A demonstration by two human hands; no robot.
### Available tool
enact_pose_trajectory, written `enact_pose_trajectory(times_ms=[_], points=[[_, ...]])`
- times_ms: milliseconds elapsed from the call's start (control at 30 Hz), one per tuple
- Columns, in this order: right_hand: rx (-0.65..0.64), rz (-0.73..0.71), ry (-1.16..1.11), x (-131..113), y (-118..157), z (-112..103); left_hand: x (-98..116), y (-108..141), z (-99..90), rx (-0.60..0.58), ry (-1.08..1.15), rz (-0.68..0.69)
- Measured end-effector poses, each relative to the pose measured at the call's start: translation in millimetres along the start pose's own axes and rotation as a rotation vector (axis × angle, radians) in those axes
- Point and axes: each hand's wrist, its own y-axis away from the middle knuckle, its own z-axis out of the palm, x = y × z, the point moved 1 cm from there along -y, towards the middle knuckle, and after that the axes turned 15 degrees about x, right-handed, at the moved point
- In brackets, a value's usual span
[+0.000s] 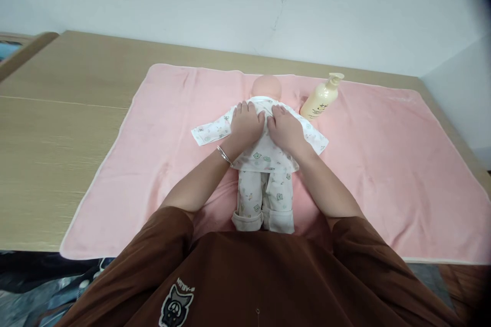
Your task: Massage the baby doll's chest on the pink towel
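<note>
A baby doll (266,87) lies on a pink blanket (153,127), its bald head pointing away from me and no face showing. It wears a white printed top (264,158) with the sleeves spread sideways, and matching trousers (278,194) rolled at the cuffs. My left hand (246,123) rests flat on the upper left of the top, fingers stretched toward the head. Beside it, my right hand (286,127) lies flat on the upper right of the top. Both are open, and a narrow strip of fabric shows between them.
A pale yellow pump bottle (320,99) leans tilted on the blanket, right of the doll's head. The blanket covers much of a wooden table (57,153). Behind the table stands a white wall (192,5) with a crack.
</note>
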Motion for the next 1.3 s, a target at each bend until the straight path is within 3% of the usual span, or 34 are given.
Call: enact_pose_trajectory(times_ms=[200,333,500,633,800,967,1133,1300], points=[[-0.034,0.058,-0.065,36.0,-22.3,11.3,21.2,17.9,-2.4,-0.085,-0.028,0.090],[0.001,0.021,0.028,18.0,-8.9,10.0,3.4,-0.1,6.4,-0.075,0.050,0.047],[-0.036,-0.040,0.109,-13.1,8.3,-10.2,-15.2,-16.1,13.8,-0.072,0.075,-0.023],[-0.061,-0.010,0.050,0.0,-2.9,-10.4,4.8,6.3,6.4,0.053,0.016,-0.016],[-0.034,-0.014,0.011,26.7,-19.6,6.6,32.0,28.1,-7.8,-0.003,-0.071,0.062],[0.016,-0.014,0.087,8.4,-5.2,0.5,10.0,-0.6,-6.2,-0.077,-0.012,0.050],[0.015,-0.053,0.175,-15.6,10.2,-15.1,-12.0,-19.5,4.0,-0.026,0.059,0.036],[-0.010,-0.004,0.073,6.3,-5.5,-6.9,-6.1,-12.0,5.0,0.017,0.028,0.026]])
